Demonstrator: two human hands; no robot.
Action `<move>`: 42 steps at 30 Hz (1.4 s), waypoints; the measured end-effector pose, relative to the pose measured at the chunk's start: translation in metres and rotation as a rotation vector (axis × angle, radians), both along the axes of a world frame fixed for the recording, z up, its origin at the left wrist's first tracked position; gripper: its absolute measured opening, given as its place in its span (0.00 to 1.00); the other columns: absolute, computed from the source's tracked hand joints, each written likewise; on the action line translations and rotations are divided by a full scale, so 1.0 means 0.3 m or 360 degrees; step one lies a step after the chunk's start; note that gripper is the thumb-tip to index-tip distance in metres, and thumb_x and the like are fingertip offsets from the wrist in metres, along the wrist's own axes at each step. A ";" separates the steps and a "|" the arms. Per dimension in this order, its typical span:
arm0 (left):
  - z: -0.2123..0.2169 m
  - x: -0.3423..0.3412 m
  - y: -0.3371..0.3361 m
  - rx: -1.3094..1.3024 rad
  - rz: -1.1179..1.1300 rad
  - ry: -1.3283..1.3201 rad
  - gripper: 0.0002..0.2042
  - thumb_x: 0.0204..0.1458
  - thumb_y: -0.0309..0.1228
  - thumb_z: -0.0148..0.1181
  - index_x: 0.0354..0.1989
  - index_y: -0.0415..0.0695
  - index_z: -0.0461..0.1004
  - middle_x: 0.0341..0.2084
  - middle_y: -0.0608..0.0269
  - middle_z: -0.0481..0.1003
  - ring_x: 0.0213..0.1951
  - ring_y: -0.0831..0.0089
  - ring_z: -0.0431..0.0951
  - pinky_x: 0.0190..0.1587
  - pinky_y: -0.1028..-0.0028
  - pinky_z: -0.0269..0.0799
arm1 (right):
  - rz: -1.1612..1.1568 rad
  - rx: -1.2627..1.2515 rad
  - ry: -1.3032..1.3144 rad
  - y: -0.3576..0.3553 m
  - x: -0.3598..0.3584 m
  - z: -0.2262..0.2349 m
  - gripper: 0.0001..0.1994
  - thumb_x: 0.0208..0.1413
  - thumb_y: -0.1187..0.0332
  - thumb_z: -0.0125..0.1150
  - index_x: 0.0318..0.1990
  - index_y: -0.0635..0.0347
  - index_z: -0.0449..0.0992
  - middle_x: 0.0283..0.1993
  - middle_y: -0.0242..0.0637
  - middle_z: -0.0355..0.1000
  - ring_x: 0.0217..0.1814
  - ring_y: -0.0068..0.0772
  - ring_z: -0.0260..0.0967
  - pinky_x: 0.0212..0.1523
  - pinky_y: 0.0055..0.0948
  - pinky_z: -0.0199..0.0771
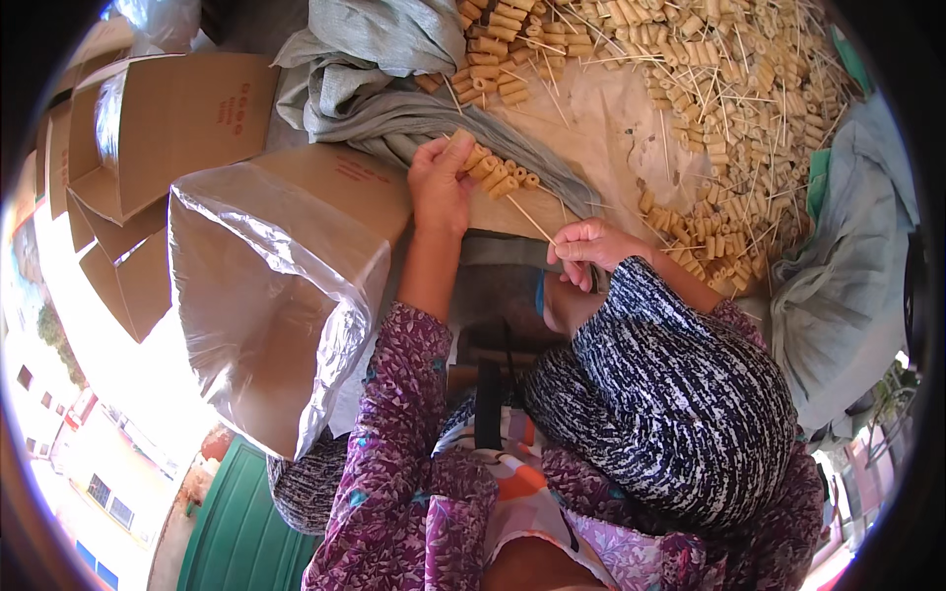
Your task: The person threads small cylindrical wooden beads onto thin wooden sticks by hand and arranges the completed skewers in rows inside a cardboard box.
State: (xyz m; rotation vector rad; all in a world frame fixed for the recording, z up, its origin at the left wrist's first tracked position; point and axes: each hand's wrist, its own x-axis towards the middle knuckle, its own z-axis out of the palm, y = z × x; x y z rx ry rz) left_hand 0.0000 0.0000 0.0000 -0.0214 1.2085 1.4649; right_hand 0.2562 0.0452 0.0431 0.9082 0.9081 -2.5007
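Note:
My left hand [440, 187] pinches a small cluster of tan, hollow tube-shaped pieces [498, 175] between thumb and fingers. A thin wooden skewer [530, 219] slants down and right from these pieces. Its lower end is between the thumb and fingers of my right hand [588, 242], which is closed on it just above my knee. Whether the skewer passes through every piece in the cluster cannot be made out. Beyond both hands lies a large heap of the same tube-shaped pieces [724, 59], with many loose skewers scattered among them.
At my left stands a cardboard box [345, 187] lined with a clear plastic bag [276, 325]. More open cardboard boxes [187, 128] are behind it. Grey cloth [384, 39] is bunched at the heap's near left edge, and pale blue-grey cloth [838, 266] lies along the right.

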 end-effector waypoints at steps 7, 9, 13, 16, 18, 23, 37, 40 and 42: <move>0.113 0.069 -0.028 0.0115 0.0020 -0.0621 0.12 0.63 0.36 0.53 0.50 0.43 0.69 0.41 0.54 0.77 0.42 0.60 0.79 0.42 0.62 0.79 | 0.0468 0.0697 -0.0072 0.071 -0.029 0.054 0.13 0.66 0.63 0.51 0.46 0.64 0.74 0.27 0.37 0.74 0.26 0.28 0.72 0.28 0.25 0.75; 0.037 0.023 -0.073 0.0259 -0.0014 -0.0687 0.13 0.63 0.36 0.53 0.51 0.45 0.70 0.42 0.55 0.77 0.44 0.59 0.78 0.45 0.59 0.78 | 0.1036 0.1604 0.0062 0.206 -0.096 0.094 0.12 0.64 0.65 0.52 0.48 0.64 0.74 0.29 0.37 0.73 0.29 0.27 0.72 0.29 0.26 0.76; 0.059 0.075 -0.070 0.0145 0.0095 -0.0672 0.12 0.61 0.35 0.55 0.50 0.45 0.71 0.43 0.55 0.77 0.45 0.60 0.78 0.45 0.61 0.77 | 0.1396 0.3474 0.0011 0.529 -0.274 0.079 0.22 0.56 0.74 0.55 0.59 0.58 0.68 0.51 0.42 0.71 0.53 0.37 0.67 0.56 0.35 0.74; 0.092 0.107 -0.053 0.0074 0.0133 -0.0661 0.12 0.61 0.35 0.55 0.51 0.45 0.71 0.44 0.56 0.77 0.46 0.61 0.77 0.46 0.61 0.76 | 0.0979 0.4324 0.0523 0.667 -0.385 0.148 0.19 0.52 0.72 0.53 0.53 0.61 0.70 0.51 0.36 0.68 0.56 0.38 0.64 0.64 0.40 0.60; 0.098 0.121 -0.041 0.0062 0.0169 -0.0692 0.11 0.61 0.34 0.55 0.50 0.46 0.70 0.43 0.56 0.77 0.45 0.62 0.78 0.46 0.61 0.76 | 0.1759 0.3766 -0.0041 0.679 -0.413 0.165 0.22 0.54 0.68 0.52 0.58 0.54 0.68 0.64 0.36 0.60 0.65 0.42 0.57 0.69 0.54 0.46; 0.094 0.149 -0.047 0.0104 0.0147 -0.0639 0.12 0.62 0.34 0.53 0.51 0.46 0.69 0.44 0.57 0.76 0.46 0.62 0.77 0.49 0.59 0.75 | 0.1225 0.3976 -0.0028 0.651 -0.201 -0.016 0.14 0.49 0.72 0.56 0.46 0.60 0.72 0.46 0.31 0.68 0.49 0.34 0.66 0.50 0.35 0.72; 0.166 0.250 0.032 0.0186 0.0147 -0.0073 0.19 0.59 0.31 0.58 0.57 0.45 0.62 0.49 0.62 0.72 0.49 0.74 0.73 0.46 0.74 0.70 | 0.0219 0.2371 -0.0526 0.146 -0.266 0.125 0.22 0.49 0.59 0.65 0.45 0.65 0.68 0.44 0.53 0.73 0.41 0.53 0.75 0.39 0.44 0.76; 0.157 0.265 0.034 0.0114 0.0143 0.0101 0.20 0.58 0.26 0.58 0.57 0.43 0.60 0.49 0.62 0.71 0.49 0.75 0.72 0.49 0.75 0.70 | 0.0325 0.2387 -0.0523 0.129 -0.258 0.121 0.23 0.50 0.60 0.64 0.49 0.65 0.67 0.45 0.53 0.73 0.42 0.54 0.75 0.41 0.45 0.76; 0.143 0.264 0.033 0.0093 0.0138 0.0194 0.20 0.59 0.26 0.56 0.58 0.42 0.60 0.49 0.61 0.71 0.49 0.75 0.72 0.50 0.74 0.70 | 0.0125 0.2410 -0.0386 0.110 -0.250 0.109 0.25 0.49 0.60 0.65 0.52 0.64 0.66 0.45 0.52 0.73 0.42 0.55 0.75 0.42 0.45 0.75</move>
